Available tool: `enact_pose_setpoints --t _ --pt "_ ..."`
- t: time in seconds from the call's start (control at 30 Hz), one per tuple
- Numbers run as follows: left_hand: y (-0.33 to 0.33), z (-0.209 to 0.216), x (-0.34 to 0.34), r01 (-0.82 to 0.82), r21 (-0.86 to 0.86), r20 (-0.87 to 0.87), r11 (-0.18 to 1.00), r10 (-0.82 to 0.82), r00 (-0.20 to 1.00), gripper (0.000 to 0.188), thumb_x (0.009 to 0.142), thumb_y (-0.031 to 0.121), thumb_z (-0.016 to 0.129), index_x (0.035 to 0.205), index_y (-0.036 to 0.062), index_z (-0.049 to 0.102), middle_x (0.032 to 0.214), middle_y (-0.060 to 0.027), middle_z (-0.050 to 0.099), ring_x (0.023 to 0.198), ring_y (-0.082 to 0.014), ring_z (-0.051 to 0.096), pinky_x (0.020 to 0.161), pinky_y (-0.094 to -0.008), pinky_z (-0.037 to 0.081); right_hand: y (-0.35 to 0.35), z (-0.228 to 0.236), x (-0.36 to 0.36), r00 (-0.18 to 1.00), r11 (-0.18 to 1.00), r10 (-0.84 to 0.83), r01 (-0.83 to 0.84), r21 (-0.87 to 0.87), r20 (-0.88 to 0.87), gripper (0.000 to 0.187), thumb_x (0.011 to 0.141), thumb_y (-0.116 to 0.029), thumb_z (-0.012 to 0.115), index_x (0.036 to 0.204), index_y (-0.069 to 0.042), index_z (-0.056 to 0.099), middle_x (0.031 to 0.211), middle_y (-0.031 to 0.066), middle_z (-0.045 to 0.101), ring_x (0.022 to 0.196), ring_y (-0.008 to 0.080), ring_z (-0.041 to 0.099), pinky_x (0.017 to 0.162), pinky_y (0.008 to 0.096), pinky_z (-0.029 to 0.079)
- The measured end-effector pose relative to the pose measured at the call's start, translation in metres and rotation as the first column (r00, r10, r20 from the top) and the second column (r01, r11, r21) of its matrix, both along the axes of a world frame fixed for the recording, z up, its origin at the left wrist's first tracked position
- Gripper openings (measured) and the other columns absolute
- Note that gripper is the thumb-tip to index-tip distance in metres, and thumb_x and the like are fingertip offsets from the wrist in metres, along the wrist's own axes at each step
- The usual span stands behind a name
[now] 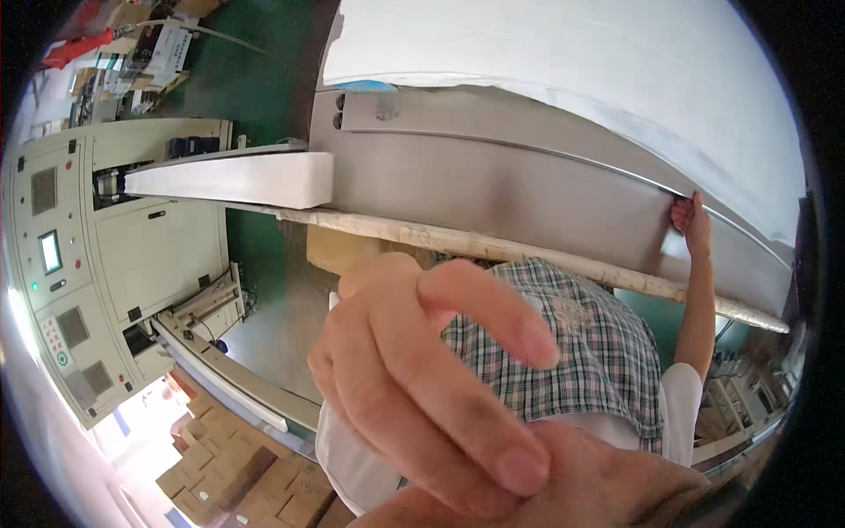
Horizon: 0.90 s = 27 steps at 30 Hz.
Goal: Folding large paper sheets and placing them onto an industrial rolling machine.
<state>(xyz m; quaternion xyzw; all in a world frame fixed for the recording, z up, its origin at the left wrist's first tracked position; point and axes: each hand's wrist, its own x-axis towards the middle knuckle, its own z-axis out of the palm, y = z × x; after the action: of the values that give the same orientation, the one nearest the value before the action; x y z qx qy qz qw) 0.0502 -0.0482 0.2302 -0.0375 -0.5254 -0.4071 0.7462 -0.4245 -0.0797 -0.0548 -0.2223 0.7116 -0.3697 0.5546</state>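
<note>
Spans the frame's upper centre and right as a grey table (493, 176); bears white sheeting (563, 48) (blue patch (365, 86) at its lower left).

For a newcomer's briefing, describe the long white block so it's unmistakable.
Find the cream machine cabinet at left. Between it and the grey table stretches the long white block. It is narrow and blunt-ended, unlike the broad white material at the top.

Left fingers (444, 400) curl; right arm (697, 308) is outstretched.
</note>
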Motion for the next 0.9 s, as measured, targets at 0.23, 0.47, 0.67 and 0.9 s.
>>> enact_pose_setpoints --t 0.23,0.47,0.67,0.9 --pt "-0.048 -0.005 0.038 0.339 -0.303 0.032 0.891 -0.346 0.938 0.012 0.082 0.014 0.05 0.081 0.0117 0.062 0.075 -0.0038 0.064 0.074 -0.0126 0.059 0.075 -0.0324 0.04 0.002 0.003 0.006 0.998 0.999 -0.04 0.038 -0.026 -0.052 0.049 0.083 -0.05 0.048 0.081 -0.002 0.059 0.068 0.0067 0.061 0.056 0.0136 0.057 0.05 0.0237 0.045" --pt "-0.173 -0.102 0.157 -0.806 0.279 0.411 0.523 0.693 0.592 0.015 0.08 0.007 0.052 0.086 -0.0052 0.059 0.083 -0.0118 0.062 0.076 -0.0166 0.057 0.072 -0.0288 0.045 -0.001 0.017 0.026 0.989 0.997 -0.075 0.074 -0.015 -0.13 0.051 0.084 -0.052 0.046 0.081 -0.003 0.058 0.066 0.0057 0.059 0.052 0.0114 0.054 0.047 0.0213 0.043" --pt "-0.227 -0.236 0.229 -0.892 0.426 0.761 0.151 0.473 0.444 0.026 0.082 0.02 0.051 0.088 -0.0024 0.062 0.086 -0.008 0.061 0.079 -0.0161 0.056 0.073 -0.028 0.042 0.005 0.007 0.016 0.989 0.997 -0.08 0.078 -0.016 -0.124 0.051 0.083 -0.054 0.045 0.079 -0.004 0.057 0.063 0.005 0.058 0.05 0.0105 0.052 0.044 0.0205 0.041" --pt "-0.249 -0.242 0.23 -0.624 0.734 0.572 0.268 0.251 0.781 0.021 0.082 0.02 0.047 0.084 0.0025 0.057 0.083 -0.0037 0.055 0.077 -0.014 0.051 0.07 -0.0275 0.04 0.002 0.011 0.014 0.985 0.997 -0.074 0.078 0.019 -0.155 0.05 0.084 -0.053 0.045 0.079 -0.004 0.057 0.063 0.0056 0.058 0.049 0.0109 0.052 0.043 0.0213 0.04"
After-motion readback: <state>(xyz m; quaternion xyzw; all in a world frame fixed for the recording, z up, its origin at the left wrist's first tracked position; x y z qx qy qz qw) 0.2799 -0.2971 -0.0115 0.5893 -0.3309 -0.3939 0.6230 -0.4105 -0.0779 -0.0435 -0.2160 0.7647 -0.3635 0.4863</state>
